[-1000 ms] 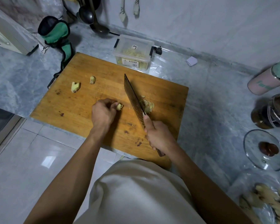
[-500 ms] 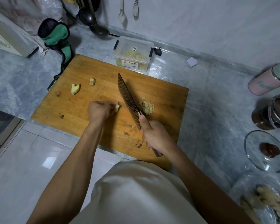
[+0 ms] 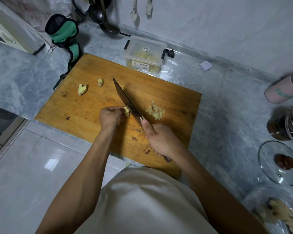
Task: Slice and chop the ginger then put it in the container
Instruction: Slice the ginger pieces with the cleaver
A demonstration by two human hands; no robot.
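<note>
— Slicing away at the board: the left hand (image 3: 110,117) has its fingers curled over a small ginger piece (image 3: 126,111), pinning it to the cutting board (image 3: 176,102), and the knife (image 3: 127,103) blade stands right against the exposed end of that nub.

— And the right hand (image 3: 161,141)?

— Wrapped around the handle, with one digit lying straight along the base of the blade. A solid hold, by the look of it.

— Where's the rest of the ginger?

— A heap of slices (image 3: 155,112) lies on the far side of the blade, right of the knife. Two uncut chunks wait at the board's left: the larger chunk (image 3: 82,89) and a smaller chunk (image 3: 100,82) just beside it. The clear container (image 3: 145,54) stands beyond the board's far edge, already holding some pale cut ginger.

— What worries you here?

— That nub is tiny! Very little of it pokes out past the fingertips, so the blade is working close to them. If the piece rolls or slips under pressure, I'd judge the edge could come toward those fingers.

— Anything else?

— The last sliver may tip over rather than cut cleanly. And the heap sits near the blade's path, so a wide stroke could scatter slices across the board.
</note>
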